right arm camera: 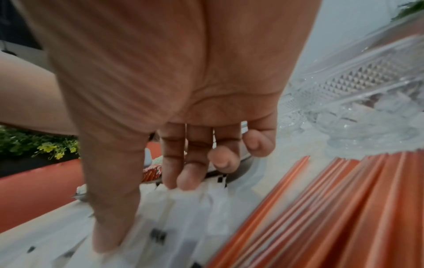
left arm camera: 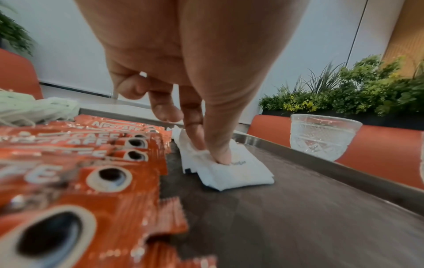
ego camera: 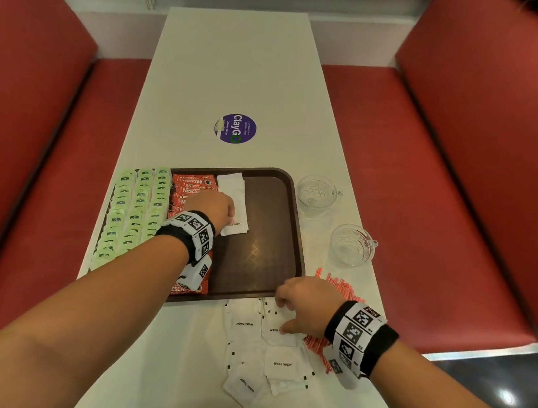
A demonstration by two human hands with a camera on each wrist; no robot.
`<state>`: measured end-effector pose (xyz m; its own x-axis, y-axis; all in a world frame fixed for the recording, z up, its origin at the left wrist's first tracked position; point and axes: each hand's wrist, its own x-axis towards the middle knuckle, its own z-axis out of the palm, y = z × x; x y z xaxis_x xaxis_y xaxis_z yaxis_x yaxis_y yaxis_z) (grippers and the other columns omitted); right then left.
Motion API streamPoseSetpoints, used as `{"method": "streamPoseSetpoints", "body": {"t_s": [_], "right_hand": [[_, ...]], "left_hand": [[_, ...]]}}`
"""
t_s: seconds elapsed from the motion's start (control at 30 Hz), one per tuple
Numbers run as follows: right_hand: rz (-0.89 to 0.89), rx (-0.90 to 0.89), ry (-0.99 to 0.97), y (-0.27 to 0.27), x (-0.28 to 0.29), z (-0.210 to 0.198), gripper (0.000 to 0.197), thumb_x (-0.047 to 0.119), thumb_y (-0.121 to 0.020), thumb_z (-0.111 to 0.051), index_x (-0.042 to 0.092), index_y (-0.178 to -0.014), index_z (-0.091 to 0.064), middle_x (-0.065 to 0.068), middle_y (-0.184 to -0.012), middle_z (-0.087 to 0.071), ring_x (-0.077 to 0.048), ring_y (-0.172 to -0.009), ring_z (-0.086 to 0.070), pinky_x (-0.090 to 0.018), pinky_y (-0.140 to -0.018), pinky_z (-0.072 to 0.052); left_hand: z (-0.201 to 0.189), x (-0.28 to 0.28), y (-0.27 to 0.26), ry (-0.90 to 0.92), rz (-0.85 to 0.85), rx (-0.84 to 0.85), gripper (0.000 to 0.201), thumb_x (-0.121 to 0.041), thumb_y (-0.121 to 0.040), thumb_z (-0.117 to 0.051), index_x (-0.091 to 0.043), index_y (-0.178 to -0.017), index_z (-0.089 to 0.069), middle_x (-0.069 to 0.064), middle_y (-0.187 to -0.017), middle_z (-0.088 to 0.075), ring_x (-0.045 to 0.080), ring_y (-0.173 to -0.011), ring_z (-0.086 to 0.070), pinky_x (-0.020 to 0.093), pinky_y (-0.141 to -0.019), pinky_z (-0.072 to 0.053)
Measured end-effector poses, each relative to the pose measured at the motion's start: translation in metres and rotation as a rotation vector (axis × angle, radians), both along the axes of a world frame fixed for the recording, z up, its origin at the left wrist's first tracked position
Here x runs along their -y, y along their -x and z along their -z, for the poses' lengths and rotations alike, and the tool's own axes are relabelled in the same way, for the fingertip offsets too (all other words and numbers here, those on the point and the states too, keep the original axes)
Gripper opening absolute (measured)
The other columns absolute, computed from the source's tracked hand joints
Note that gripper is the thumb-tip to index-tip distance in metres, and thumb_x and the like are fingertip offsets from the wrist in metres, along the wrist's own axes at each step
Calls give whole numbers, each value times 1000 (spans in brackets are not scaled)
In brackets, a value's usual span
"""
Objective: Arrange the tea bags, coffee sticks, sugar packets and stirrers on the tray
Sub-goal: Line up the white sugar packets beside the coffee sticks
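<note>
A brown tray [ego camera: 259, 251] holds rows of green tea bags [ego camera: 132, 212], a column of red coffee sticks [ego camera: 192, 185] and a line of white sugar packets [ego camera: 235, 191]. My left hand [ego camera: 225, 213] presses its thumb and forefinger straight down on the nearest tray packet [left arm camera: 236, 172]; the other fingers are curled. Loose sugar packets [ego camera: 280, 365] lie on the table in front of the tray. My right hand [ego camera: 284, 316] spans one of them [right arm camera: 183, 208], thumb on its near side and fingertips [right arm camera: 183, 181] at its far edge. Orange stirrers [ego camera: 341, 287] lie right of that hand.
Two glass cups [ego camera: 317, 191] [ego camera: 351, 244] stand on the white table right of the tray. A round purple sticker [ego camera: 235, 128] sits beyond the tray. Red bench seats [ego camera: 439, 185] flank the table. The tray's right half is bare.
</note>
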<state>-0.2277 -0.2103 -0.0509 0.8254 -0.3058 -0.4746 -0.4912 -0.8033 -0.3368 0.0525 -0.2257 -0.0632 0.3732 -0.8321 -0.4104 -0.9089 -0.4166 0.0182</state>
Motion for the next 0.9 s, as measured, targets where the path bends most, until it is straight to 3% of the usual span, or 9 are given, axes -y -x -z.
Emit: {"method": "streamPoseSetpoints", "body": {"t_s": [0.2, 0.37, 0.47, 0.63, 0.73, 0.83, 0.9], "right_hand": [[-27, -24, 84, -1, -8, 5, 30, 43, -86, -72, 23, -106, -62, 4, -102, -63, -17, -88, -56, -30, -75, -47], [-13, 10, 59, 2, -9, 3, 23, 37, -90, -68, 22, -107, -65, 2, -103, -66, -19, -91, -59, -31, -79, -49], [5, 18, 50, 5, -10, 2, 20, 34, -91, -66, 21, -108, -65, 0, -102, -67, -20, -91, -59, -31, -79, -48], [46, 37, 58, 8, -12, -3, 9, 26, -94, -61, 19, -99, -58, -1, -91, -61, -21, -82, -53, -29, -69, -39], [89, 36, 24, 10, -13, -6, 4, 18, -91, -58, 18, -93, -55, -2, -90, -63, -23, -83, -57, -31, -67, -45], [141, 59, -24, 12, -14, -8, 6, 12, -89, -56, 17, -91, -53, -5, -91, -64, -23, -80, -57, -31, -68, -46], [162, 70, -47, 13, -14, -9, 13, 11, -92, -56, 19, -100, -51, -5, -96, -64, -21, -82, -56, -31, -71, -46]], "left_hand": [[-14, -9, 8, 55, 15, -4, 21, -45, -94, -59, -33, -108, -67, -4, -112, -66, 21, -104, -61, 39, -90, -53], [-40, -43, 41, 267, 164, -119, 21, -50, -93, -57, -34, -97, -69, -13, -95, -69, 12, -90, -60, 34, -85, -51], [-49, -71, 68, 201, 305, -201, 17, -50, -89, -63, -34, -94, -70, -16, -91, -65, 6, -87, -56, 32, -85, -49], [-37, -107, 99, -9, 515, -132, 33, -58, -83, -66, -31, -104, -66, -12, -97, -62, 14, -94, -54, 33, -85, -43], [-24, -122, 111, -54, 546, -68, 43, -61, -81, -67, -34, -114, -61, -9, -111, -61, 17, -104, -53, 36, -89, -41], [-16, -129, 118, -44, 539, -64, 40, -54, -83, -69, -32, -116, -60, -7, -116, -58, 19, -109, -52, 38, -91, -41], [-15, -130, 120, -37, 542, -66, 35, -50, -85, -69, -30, -114, -61, -6, -115, -58, 19, -108, -52, 38, -91, -41]]}}
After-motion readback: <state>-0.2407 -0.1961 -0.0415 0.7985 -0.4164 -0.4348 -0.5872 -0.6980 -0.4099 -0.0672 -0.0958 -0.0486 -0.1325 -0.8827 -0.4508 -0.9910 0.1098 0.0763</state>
